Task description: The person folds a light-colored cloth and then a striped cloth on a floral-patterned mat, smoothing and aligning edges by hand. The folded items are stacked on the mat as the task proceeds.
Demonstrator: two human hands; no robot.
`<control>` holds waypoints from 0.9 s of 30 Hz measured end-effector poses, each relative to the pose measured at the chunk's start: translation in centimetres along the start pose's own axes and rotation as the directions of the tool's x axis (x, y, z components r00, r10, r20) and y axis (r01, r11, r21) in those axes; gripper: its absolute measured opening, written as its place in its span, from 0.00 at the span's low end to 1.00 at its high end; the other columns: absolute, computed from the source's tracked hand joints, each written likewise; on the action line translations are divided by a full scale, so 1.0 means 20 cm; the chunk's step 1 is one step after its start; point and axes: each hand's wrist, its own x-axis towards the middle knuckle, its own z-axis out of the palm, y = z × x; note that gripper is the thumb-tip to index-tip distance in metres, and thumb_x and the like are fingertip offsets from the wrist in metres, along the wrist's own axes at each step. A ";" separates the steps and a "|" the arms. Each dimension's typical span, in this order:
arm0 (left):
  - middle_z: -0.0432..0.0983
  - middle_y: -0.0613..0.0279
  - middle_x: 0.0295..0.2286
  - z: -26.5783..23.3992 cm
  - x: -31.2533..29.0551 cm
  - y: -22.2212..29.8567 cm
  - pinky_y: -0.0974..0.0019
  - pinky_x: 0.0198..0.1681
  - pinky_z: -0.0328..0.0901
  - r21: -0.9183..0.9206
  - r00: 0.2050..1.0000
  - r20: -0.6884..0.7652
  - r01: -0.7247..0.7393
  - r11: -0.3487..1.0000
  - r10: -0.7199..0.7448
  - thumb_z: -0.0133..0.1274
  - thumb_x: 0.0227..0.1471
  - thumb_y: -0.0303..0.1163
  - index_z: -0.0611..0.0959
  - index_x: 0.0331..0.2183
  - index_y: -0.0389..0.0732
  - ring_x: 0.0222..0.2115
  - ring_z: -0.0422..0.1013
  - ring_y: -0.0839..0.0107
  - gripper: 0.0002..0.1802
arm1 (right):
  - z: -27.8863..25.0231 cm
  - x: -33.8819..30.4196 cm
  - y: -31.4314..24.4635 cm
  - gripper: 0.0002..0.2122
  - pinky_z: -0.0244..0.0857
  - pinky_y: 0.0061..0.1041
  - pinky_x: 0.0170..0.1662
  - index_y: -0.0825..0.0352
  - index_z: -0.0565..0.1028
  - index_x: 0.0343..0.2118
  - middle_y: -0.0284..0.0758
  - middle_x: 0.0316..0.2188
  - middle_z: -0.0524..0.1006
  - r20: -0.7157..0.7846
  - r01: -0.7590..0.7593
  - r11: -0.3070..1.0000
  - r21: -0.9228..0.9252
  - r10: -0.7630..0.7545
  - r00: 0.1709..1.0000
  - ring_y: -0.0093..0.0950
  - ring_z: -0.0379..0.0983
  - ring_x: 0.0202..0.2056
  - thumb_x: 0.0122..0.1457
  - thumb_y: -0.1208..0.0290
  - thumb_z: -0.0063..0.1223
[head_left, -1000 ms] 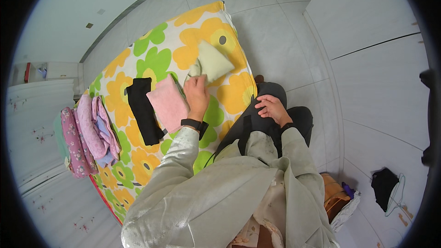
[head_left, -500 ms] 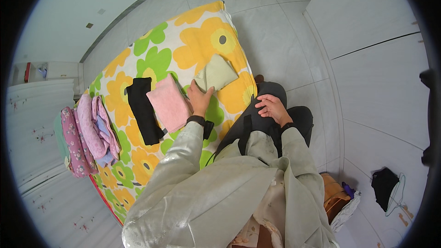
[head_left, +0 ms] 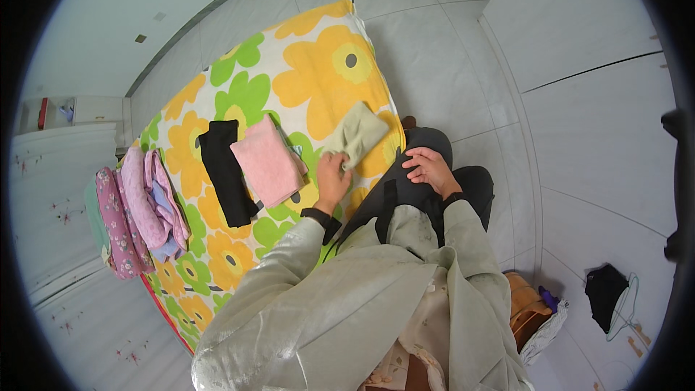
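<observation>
A pale green folded garment (head_left: 362, 130) lies near the bed's right edge, its top creased and bunched. My left hand (head_left: 333, 182) pinches the near corner of it between thumb and fingers. My right hand (head_left: 428, 169) rests on my dark-trousered thigh, fingers loosely bent and apart, holding nothing. Left of the green garment sits a folded pink cloth (head_left: 266, 163) with a small bit of greyish fabric showing at its right side. Beside that lies a long folded black garment (head_left: 226, 174).
Under these spreads a bed (head_left: 239, 94) with a yellow and green flowered cover. Pink and purple folded bedding (head_left: 141, 210) is piled at its left edge. Light cabinets (head_left: 594, 101) stand right; lower right are a wooden bucket (head_left: 525, 304) and a black garment (head_left: 605, 295) by a hanger.
The green garment has slid toward me and to the right, its near corner now in my left hand's pinch. My left hand has moved the same way; my right hand stays put.
</observation>
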 end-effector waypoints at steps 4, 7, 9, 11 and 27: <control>0.68 0.53 0.26 0.01 -0.12 0.02 0.61 0.32 0.62 -0.309 0.919 0.286 0.358 0.881 -0.273 0.56 0.42 0.27 0.77 0.32 0.38 0.28 0.66 0.57 0.11 | -0.01 0.01 0.01 0.10 0.70 0.17 0.26 0.64 0.71 0.43 0.34 0.32 0.79 0.005 0.009 1.000 -0.001 -0.009 1.000 0.19 0.75 0.22 0.62 0.68 0.42; 0.70 0.53 0.29 0.00 -0.09 0.02 0.59 0.37 0.62 -0.149 0.997 0.008 0.083 0.985 -0.083 0.55 0.42 0.26 0.77 0.33 0.36 0.33 0.67 0.56 0.11 | 0.00 0.01 0.01 0.10 0.71 0.18 0.26 0.65 0.71 0.43 0.35 0.32 0.78 0.005 0.008 1.000 0.014 -0.008 1.000 0.20 0.75 0.22 0.61 0.69 0.42; 0.71 0.52 0.31 -0.01 -0.03 0.02 0.58 0.40 0.61 -0.020 0.994 -0.108 -0.007 1.000 0.005 0.55 0.41 0.26 0.76 0.34 0.36 0.36 0.66 0.55 0.13 | 0.00 0.01 0.01 0.10 0.71 0.19 0.26 0.65 0.71 0.43 0.35 0.32 0.78 0.007 0.013 1.000 0.017 -0.014 1.000 0.21 0.75 0.22 0.61 0.69 0.42; 0.70 0.51 0.32 0.00 0.05 -0.01 0.56 0.44 0.60 0.085 0.984 -0.175 -0.028 0.996 0.042 0.56 0.40 0.25 0.76 0.36 0.36 0.39 0.65 0.53 0.16 | 0.00 0.00 0.01 0.10 0.71 0.19 0.26 0.65 0.72 0.43 0.35 0.32 0.78 0.003 0.020 1.000 0.006 -0.020 1.000 0.21 0.75 0.22 0.61 0.69 0.42; 0.77 0.57 0.32 -0.11 0.45 -0.07 0.67 0.36 0.65 -0.178 0.830 0.499 0.378 0.908 -0.248 0.59 0.46 0.35 0.80 0.37 0.34 0.30 0.72 0.69 0.17 | 0.01 -0.02 -0.01 0.10 0.71 0.20 0.27 0.65 0.71 0.42 0.35 0.32 0.78 0.003 0.025 1.000 0.015 -0.025 1.000 0.21 0.75 0.23 0.62 0.69 0.41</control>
